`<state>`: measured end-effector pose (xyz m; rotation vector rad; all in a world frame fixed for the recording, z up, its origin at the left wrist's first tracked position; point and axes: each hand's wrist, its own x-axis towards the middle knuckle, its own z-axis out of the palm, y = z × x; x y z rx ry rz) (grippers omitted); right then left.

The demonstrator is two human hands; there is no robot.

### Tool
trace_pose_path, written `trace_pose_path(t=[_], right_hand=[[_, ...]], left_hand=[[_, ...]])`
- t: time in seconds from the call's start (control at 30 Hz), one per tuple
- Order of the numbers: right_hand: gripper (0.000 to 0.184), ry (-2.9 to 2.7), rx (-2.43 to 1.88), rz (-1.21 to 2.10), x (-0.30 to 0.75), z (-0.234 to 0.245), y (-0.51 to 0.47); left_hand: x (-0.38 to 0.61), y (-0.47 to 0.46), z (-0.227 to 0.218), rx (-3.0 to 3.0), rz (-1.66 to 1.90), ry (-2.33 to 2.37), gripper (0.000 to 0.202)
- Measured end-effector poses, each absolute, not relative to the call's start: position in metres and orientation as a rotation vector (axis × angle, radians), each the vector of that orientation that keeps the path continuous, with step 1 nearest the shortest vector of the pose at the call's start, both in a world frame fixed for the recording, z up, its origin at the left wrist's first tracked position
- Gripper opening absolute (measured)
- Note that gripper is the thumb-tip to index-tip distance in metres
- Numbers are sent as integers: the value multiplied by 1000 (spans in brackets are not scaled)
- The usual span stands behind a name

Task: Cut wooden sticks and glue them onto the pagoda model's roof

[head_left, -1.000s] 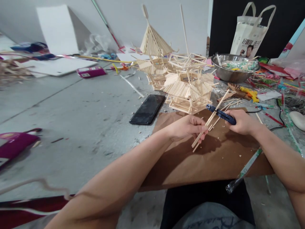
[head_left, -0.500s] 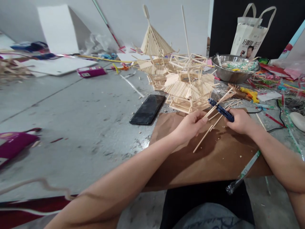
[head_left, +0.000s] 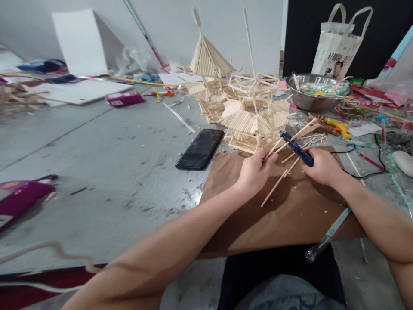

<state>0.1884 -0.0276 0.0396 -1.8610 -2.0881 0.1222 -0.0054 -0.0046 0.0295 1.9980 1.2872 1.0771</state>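
Note:
My left hand (head_left: 256, 170) is closed on the near end of a thin wooden stick (head_left: 292, 137) that slants up to the right. My right hand (head_left: 319, 165) grips a blue cutter tool (head_left: 295, 147), whose tip meets that stick. Another loose stick (head_left: 278, 186) lies slanted on the brown cardboard sheet (head_left: 274, 219) under both hands. Just beyond the hands stands a wooden-stick pavilion model (head_left: 254, 116), with a taller stick tower (head_left: 208, 64) behind it.
A black phone (head_left: 200, 148) lies left of the cardboard. A steel bowl (head_left: 314, 97), a white tote bag (head_left: 342, 41) and colourful clutter fill the far right. A clear tube (head_left: 329, 234) rests at the cardboard's right corner. A magenta pouch (head_left: 19, 196) sits far left.
My left hand moved up and away from me along the stick, dropping the lower stick onto the cardboard. The right hand and blue cutter shifted slightly up toward the model.

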Motion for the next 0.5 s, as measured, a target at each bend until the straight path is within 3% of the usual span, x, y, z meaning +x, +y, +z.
trace_pose_path(t=[0.5], right_hand=[[41, -2074, -1776, 77, 185, 37, -30]], left_hand=[[-7, 11, 16, 1718, 1084, 872, 32]])
